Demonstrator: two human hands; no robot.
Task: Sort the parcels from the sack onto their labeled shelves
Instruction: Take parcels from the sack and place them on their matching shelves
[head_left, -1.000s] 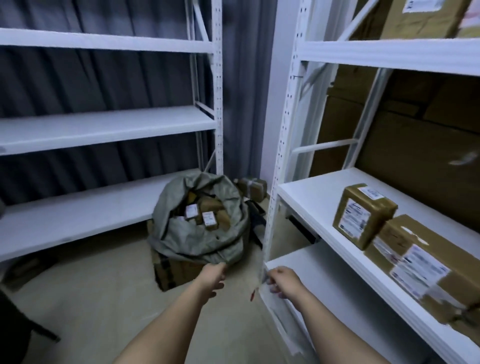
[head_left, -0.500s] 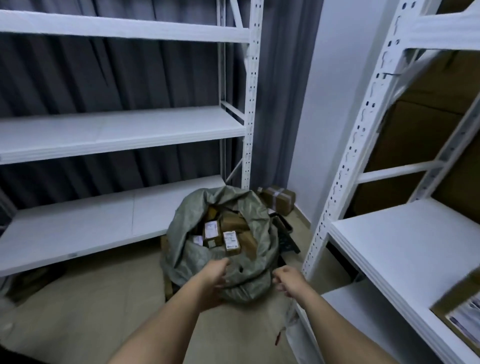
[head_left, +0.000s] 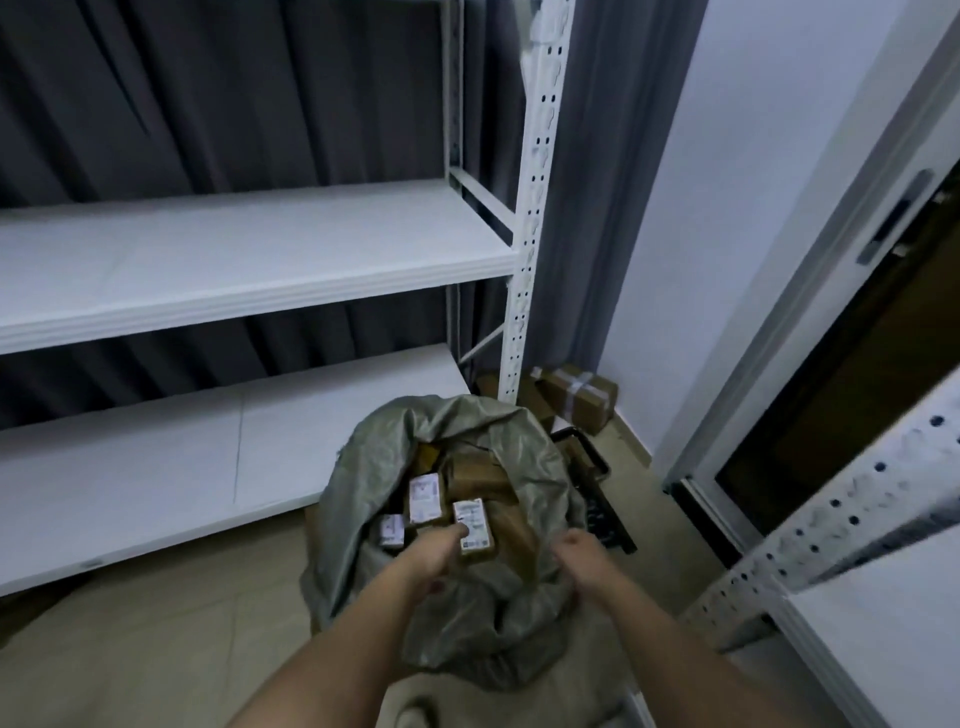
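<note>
The white shelves (head_left: 249, 270) along the left wall are closer and larger in view than they were a second ago, both boards bare as far as I can see. The person has swung away from the rack on the right, where boxes sat a moment back, and now faces the corner.

The grey-green sack (head_left: 363, 499) stands on the floor just in front of the lower board, mouth open, with brown parcels inside. The left hand (head_left: 431, 558), which was down at the sack's near rim a second ago, has pushed forward into the mouth. Its fingertips now touch the near labeled parcel (head_left: 472, 527), but the grip has not closed: the fingers look relaxed, curled round nothing. Two more labeled parcels (head_left: 425, 500) lie just beside it.

The right hand (head_left: 579, 556) has come off the right rack's edge and now grips the sack's right rim, fingers curled into the cloth, seemingly holding the mouth open.

A taped box (head_left: 576, 397) sits on the floor by the wall.

To my eye a fresh pick is starting, and the label must still be read before a shelf is chosen.
</note>
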